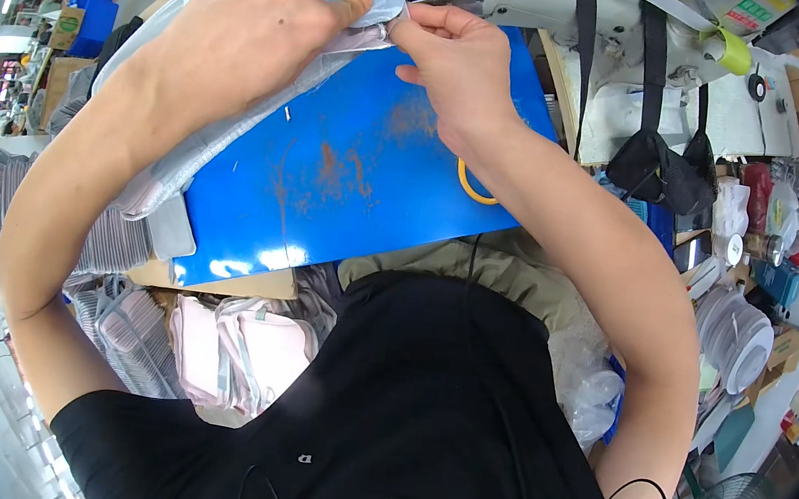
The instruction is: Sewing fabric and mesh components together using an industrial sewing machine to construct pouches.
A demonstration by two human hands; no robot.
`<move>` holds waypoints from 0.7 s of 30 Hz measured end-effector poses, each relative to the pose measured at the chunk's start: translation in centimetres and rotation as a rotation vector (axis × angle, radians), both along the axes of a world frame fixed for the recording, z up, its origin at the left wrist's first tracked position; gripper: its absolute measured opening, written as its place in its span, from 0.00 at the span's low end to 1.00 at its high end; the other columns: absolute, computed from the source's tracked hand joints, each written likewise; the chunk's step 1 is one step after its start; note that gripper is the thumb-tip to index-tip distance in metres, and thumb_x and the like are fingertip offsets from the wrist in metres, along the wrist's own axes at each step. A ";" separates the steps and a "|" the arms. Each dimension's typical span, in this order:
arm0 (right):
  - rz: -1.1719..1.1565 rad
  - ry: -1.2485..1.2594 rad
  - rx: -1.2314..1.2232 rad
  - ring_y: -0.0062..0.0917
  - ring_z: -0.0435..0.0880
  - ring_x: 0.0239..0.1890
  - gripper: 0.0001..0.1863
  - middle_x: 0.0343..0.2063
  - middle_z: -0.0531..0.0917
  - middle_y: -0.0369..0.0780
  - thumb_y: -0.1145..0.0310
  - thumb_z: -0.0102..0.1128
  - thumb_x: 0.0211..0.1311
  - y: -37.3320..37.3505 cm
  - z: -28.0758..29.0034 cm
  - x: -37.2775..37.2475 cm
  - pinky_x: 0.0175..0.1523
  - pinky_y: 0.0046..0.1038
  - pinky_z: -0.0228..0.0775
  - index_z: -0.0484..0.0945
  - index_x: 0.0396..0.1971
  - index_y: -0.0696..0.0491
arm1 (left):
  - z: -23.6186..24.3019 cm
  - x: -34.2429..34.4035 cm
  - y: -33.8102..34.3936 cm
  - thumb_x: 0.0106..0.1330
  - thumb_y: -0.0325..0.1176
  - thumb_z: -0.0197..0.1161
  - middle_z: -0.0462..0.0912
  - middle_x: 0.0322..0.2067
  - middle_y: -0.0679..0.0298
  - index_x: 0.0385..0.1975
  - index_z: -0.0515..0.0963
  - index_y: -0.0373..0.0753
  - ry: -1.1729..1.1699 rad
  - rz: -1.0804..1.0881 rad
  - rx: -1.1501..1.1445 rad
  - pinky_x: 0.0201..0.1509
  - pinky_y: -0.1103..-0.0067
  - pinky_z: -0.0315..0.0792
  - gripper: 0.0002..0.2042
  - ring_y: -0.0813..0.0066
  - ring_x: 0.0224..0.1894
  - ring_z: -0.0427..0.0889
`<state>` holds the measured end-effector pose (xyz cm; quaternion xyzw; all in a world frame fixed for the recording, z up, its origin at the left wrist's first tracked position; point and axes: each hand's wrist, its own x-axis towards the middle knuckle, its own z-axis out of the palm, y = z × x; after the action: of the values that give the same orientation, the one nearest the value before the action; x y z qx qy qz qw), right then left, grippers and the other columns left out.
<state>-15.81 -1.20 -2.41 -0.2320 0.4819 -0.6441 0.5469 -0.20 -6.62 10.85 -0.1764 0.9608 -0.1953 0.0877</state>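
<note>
- Pale-grey soft fabric piece (185, 156) lies across the left of the glossy blue table (374, 211), beneath the hands.
- Left hand (267, 30) covers it, seemingly steadying; whether it pinches, I cannot tell.
- Right hand (459, 68) pinches its edge, likely for alignment.

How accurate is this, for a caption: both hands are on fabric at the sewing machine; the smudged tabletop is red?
The colour is wrong: the head view shows the smudged tabletop is blue. The left hand and right hand are on fabric at the sewing machine, as stated.
</note>
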 end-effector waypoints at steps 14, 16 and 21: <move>0.044 -0.071 0.078 0.20 0.88 0.34 0.08 0.31 0.89 0.38 0.71 0.74 0.58 -0.3 -0.1 -0.3 0.36 0.26 0.78 0.88 0.36 0.57 | -2.0 -1.4 2.3 0.64 0.26 0.60 0.82 0.30 0.53 0.60 0.79 0.37 0.026 0.140 -0.056 0.30 0.65 0.79 0.22 0.54 0.27 0.86; 0.045 -0.075 0.072 0.20 0.88 0.34 0.08 0.31 0.89 0.38 0.71 0.74 0.58 -0.3 -0.2 -0.5 0.36 0.26 0.78 0.88 0.36 0.58 | -2.2 -1.9 2.7 0.67 0.27 0.58 0.84 0.29 0.53 0.55 0.80 0.33 0.026 0.134 -0.072 0.29 0.67 0.81 0.17 0.56 0.28 0.87; 0.036 -0.137 0.036 0.19 0.87 0.33 0.08 0.32 0.89 0.38 0.71 0.73 0.58 -0.6 -0.8 -0.4 0.35 0.25 0.78 0.87 0.36 0.58 | -3.4 -3.2 4.0 0.69 0.28 0.58 0.85 0.27 0.55 0.50 0.80 0.26 0.035 0.172 -0.128 0.28 0.71 0.82 0.14 0.61 0.27 0.89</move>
<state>-16.25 -1.84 -3.18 -0.1862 0.4506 -0.6397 0.5942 -3.38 -2.65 7.44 -0.2668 0.9290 -0.2449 0.0759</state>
